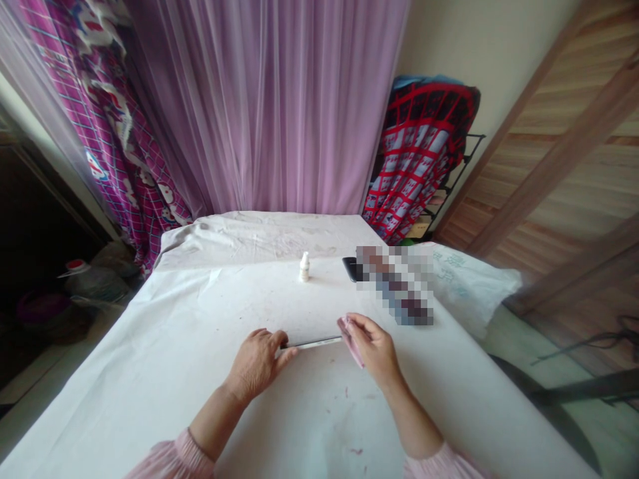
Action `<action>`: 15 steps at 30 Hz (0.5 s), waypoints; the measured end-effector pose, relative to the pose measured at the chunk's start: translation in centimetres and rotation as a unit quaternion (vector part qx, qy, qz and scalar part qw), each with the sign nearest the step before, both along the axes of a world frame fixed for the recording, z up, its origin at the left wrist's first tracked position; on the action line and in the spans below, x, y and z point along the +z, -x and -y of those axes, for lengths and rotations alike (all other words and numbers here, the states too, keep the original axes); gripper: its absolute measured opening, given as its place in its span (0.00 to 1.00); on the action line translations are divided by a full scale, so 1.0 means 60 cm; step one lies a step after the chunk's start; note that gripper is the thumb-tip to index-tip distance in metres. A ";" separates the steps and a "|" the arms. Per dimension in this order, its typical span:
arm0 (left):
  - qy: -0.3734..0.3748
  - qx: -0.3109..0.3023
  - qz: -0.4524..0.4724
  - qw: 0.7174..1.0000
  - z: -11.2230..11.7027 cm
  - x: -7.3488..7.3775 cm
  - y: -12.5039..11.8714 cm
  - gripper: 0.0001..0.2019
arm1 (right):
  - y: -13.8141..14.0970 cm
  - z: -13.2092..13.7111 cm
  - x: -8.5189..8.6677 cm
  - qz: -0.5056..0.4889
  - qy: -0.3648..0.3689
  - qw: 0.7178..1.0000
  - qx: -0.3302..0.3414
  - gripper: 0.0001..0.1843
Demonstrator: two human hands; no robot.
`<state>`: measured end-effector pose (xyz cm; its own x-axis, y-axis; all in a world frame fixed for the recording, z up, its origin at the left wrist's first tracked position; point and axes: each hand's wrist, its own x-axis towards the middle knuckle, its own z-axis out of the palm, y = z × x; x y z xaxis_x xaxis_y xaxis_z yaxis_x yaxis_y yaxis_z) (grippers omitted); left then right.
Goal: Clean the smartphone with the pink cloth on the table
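Note:
Held above the white table is a slim, flat object, seen nearly edge-on, with a pale edge and a dark upper line; its kind cannot be made out. My left hand is closed on its left end, thumb along the near edge. At the opposite end, my right hand pinches a folded pink cloth against or right beside the object. Fingers and cloth hide that end. Farther back, a small white bottle stands upright.
A black object lies right of the bottle beside a blurred-out patch. White sheeting covers the table. A plastic bag hangs at the right edge. Purple curtains close off the back, and a capped jug stands low at left.

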<state>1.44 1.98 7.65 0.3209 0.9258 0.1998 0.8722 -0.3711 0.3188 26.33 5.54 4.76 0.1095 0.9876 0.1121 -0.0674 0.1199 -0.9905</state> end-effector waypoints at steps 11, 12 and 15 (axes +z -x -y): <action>-0.007 0.092 0.153 0.984 0.011 -0.050 0.003 0.14 | 0.033 -0.018 0.027 0.342 -0.207 0.916 -0.036 0.13; -0.010 0.093 0.191 0.977 0.013 -0.054 0.003 0.14 | 0.034 -0.019 0.027 0.357 -0.215 0.908 -0.042 0.13; -0.017 0.095 0.266 0.959 0.015 -0.061 0.002 0.15 | 0.042 -0.015 0.026 0.389 -0.242 0.887 -0.053 0.14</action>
